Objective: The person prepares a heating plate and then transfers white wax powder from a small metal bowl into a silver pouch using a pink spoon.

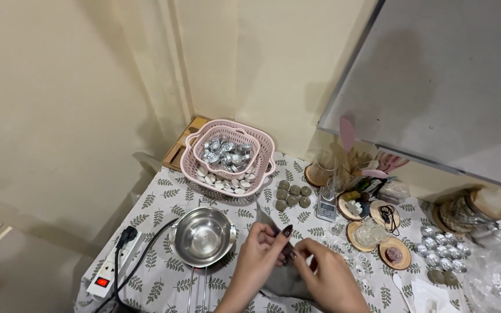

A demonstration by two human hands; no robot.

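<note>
Two hands at work, lower centre of frame, both on a grey pouch (282, 282) lying flat on the leaf-print tablecloth (158, 200).

Progress, as far as visible:
- Steel pot (202, 235), left of the hands: empty, bare inside. Nothing poured or melted yet.
- Pink basket (189, 165), upper centre: nested inner basket loaded with foil cups (225, 153); white discs (227, 184) heaped in the outer one. Apparently untouched.
- Grey-green discs (293, 195), set in rows just right of the basket, beside a small scale (327, 206). Nothing on the scale pan.
- More foil cups (443, 250) grouped at the right edge, near wooden coasters (378, 235).
- Power strip (108, 272), lower left: switch lit red, black plug inserted.
- Judged an early stage: pouch under handling, contents not yet out, pot not yet filled.

Hand state:
- Left hand (260, 250): closed in a pinch, thumb and dark-nailed fingers gripping the upper edge of the pouch.
- Right hand (327, 279): curled, fingertips meeting the left at the same edge, pinching it from the opposite side.
- Cannot tell whether the pouch mouth is open or sealed; hidden behind the fingers.
</note>
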